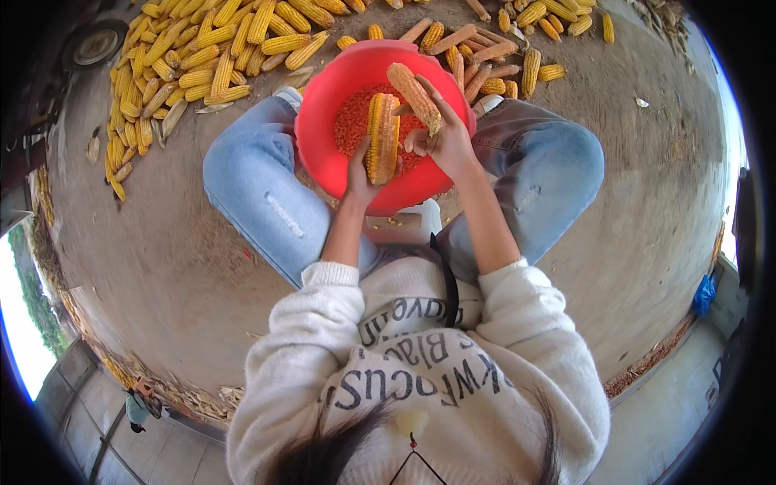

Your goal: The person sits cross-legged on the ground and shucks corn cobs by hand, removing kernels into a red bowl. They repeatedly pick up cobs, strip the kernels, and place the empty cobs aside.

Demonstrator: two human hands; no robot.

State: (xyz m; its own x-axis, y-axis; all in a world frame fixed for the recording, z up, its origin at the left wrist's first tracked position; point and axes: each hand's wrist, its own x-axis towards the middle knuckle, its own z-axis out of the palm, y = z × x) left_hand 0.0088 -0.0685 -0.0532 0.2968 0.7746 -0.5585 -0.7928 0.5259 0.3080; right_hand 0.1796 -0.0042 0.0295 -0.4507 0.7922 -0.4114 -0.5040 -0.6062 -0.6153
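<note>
My left hand [362, 176] grips a yellow corn ear [382, 139] upright over the basin. Bare strips without kernels run along the side of that ear. In my right hand [448, 136] is a stripped corn cob [415, 97], pale orange, tilted with its top toward the left. The two pieces are close together, a small gap between them. Below both hands, a red plastic basin [318, 170] sits between my knees. Loose corn kernels [351, 124] cover its bottom, tinted red-orange.
A large heap of corn ears [200, 60] lies on the floor at the upper left. Bare cobs [479, 51] mixed with ears are beyond the basin. A white stool [418, 221] with scattered kernels shows under the basin. A wheel [94, 45] stands at the far left.
</note>
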